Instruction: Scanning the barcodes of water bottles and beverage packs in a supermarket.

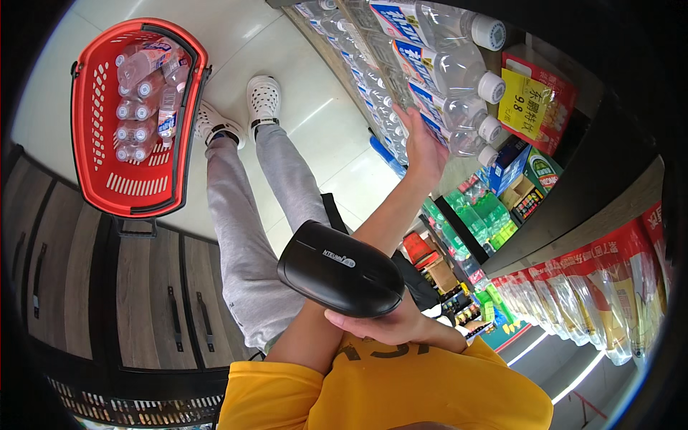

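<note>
My right hand [384, 325] holds a black handheld barcode scanner [341, 269] in front of my chest, the scanner's body hiding most of the fingers. My left arm passes beneath the scanner and reaches out to a shelf. There my left hand [427, 142] touches the lowest in view of several clear plastic drink bottles [465, 115] with blue-and-white labels and white caps. Part of its fingers is hidden by the bottles, so I cannot tell whether they grip one.
A red shopping basket [142, 209] holding bottles stands on the tiled floor [301, 140] by my feet. Wood-grain cabinets [156, 301] line the left. A yellow price card [521, 105] hangs at the bottles' shelf. Bagged goods [596, 290] and green bottle packs [492, 215] are at the right.
</note>
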`<state>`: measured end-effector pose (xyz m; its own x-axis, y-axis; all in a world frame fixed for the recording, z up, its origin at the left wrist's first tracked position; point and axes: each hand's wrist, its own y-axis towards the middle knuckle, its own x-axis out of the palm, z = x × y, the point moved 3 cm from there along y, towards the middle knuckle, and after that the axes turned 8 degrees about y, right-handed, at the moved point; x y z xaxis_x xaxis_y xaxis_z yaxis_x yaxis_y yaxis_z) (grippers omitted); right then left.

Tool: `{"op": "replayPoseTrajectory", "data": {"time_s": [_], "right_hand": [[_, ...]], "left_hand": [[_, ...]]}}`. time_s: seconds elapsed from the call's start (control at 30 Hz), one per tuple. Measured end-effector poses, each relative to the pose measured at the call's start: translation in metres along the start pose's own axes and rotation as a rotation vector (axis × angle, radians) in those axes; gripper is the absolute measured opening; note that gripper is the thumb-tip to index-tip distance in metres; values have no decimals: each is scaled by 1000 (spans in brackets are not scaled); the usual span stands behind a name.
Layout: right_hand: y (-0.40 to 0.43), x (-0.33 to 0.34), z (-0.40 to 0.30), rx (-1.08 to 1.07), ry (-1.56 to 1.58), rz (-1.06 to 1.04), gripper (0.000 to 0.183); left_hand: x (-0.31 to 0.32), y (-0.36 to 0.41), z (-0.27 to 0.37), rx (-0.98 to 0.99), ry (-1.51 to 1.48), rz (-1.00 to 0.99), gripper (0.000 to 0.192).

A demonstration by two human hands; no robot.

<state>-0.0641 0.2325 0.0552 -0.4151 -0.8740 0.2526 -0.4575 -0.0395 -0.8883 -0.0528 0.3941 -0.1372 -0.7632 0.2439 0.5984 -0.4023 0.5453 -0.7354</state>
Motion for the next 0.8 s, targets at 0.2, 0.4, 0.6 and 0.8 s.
{"op": "replayPoseTrajectory", "data": {"time_s": [0.2,0.4,0.6,0.8], "right_hand": [[2,-1,7,22,4,15,39],[7,12,2,45,-4,-39,26],[16,25,15,-79,-146,-151,22],[25,49,12,94,-209,-79,28]], "left_hand": [[6,-7,12,-7,4,-5,68],[-25,-25,60,-169,288,185,75],[-84,-43,121,-20,467,269,68],[-100,-54,190,56,639,315,51]]}}
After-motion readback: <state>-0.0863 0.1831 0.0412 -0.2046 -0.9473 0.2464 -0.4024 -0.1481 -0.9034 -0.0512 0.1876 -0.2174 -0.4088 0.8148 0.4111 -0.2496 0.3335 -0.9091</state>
